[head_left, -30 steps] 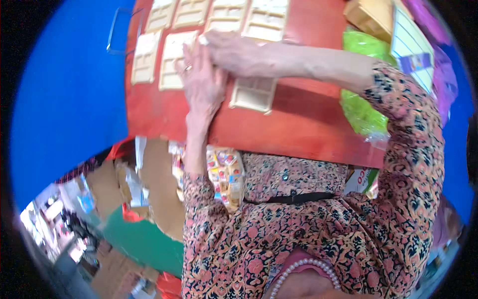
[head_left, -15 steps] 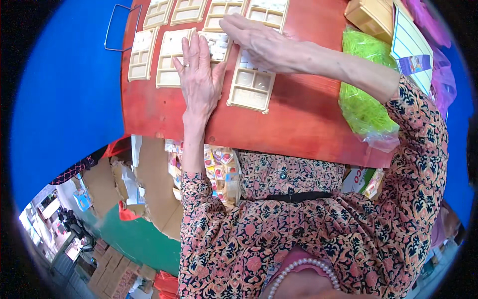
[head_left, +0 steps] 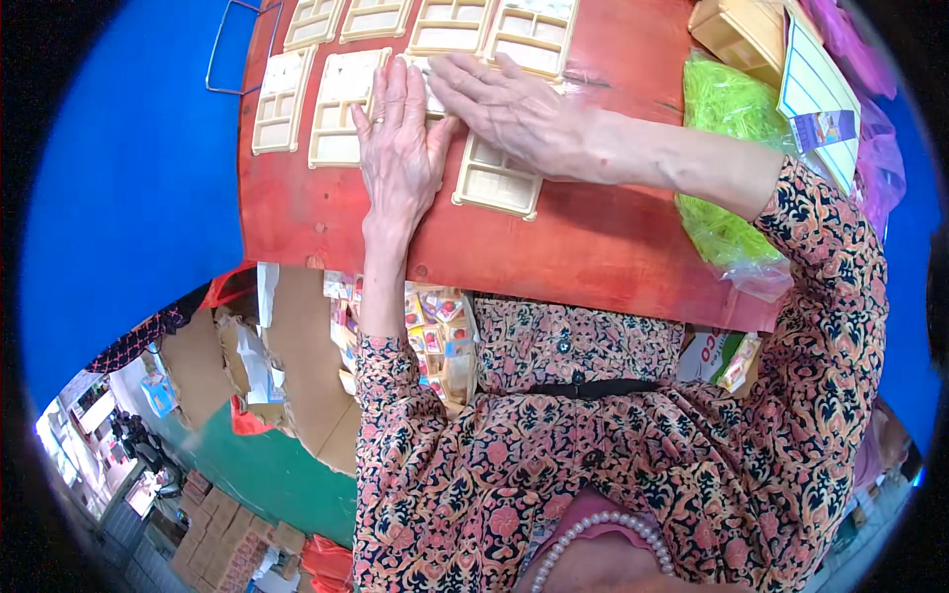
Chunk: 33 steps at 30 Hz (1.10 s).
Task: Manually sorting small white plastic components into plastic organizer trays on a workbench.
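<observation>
Several cream plastic trays with compartments lie in two rows on the red table, with small white pieces in their far compartments. My left hand (head_left: 398,158) lies flat with its fingers stretched out, over the near-row tray in the middle and beside a tray (head_left: 334,150) to its left. My right hand (head_left: 519,114) reaches across from the right, palm down and fingers extended, its fingertips over that same middle tray near my left hand. It also covers the far part of another tray (head_left: 497,190). What lies under both palms is hidden.
A bag of bright green shreds (head_left: 730,109) lies on the table's right side. Beyond it are stacked cream trays (head_left: 739,38), a striped white card (head_left: 813,94) and pink plastic (head_left: 875,148). A wire frame (head_left: 213,59) stands out past the table's left edge.
My right hand has come nearer and lower, from the far edge of the middle tray to a place over it. My left hand stays almost still.
</observation>
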Available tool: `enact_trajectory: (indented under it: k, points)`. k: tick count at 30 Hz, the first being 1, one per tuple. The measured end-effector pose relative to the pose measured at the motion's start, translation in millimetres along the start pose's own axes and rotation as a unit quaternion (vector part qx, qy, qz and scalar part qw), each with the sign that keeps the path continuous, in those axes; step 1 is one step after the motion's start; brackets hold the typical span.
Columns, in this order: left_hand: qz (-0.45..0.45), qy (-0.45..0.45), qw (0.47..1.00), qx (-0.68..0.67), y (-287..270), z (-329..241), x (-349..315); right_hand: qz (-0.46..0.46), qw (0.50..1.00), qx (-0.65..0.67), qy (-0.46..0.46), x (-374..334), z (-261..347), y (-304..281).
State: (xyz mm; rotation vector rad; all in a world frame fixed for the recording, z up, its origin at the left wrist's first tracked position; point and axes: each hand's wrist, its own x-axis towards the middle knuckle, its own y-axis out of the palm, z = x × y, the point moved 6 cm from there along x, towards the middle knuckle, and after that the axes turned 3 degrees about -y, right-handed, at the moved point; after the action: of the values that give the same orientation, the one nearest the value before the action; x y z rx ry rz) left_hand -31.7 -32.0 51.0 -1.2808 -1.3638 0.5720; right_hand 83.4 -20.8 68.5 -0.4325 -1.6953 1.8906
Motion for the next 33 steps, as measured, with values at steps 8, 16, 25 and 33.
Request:
enact_trajectory:
  k: [8,16,25,33]
  points:
    - [0.083,0.001,0.996,0.036,16,-27,20,0.030,0.990,0.034,-0.134,-8,-29,9]
    - [0.085,-0.009,0.996,0.040,41,-55,27,-0.164,0.979,0.036,-0.118,-118,-89,-117]
    - [0.003,0.004,1.000,-0.016,22,-100,38,0.001,0.951,0.057,0.305,-301,-140,-187]
    - [0.096,0.120,0.969,-0.196,8,-242,30,-0.126,0.951,-0.051,0.276,-370,-149,-113]
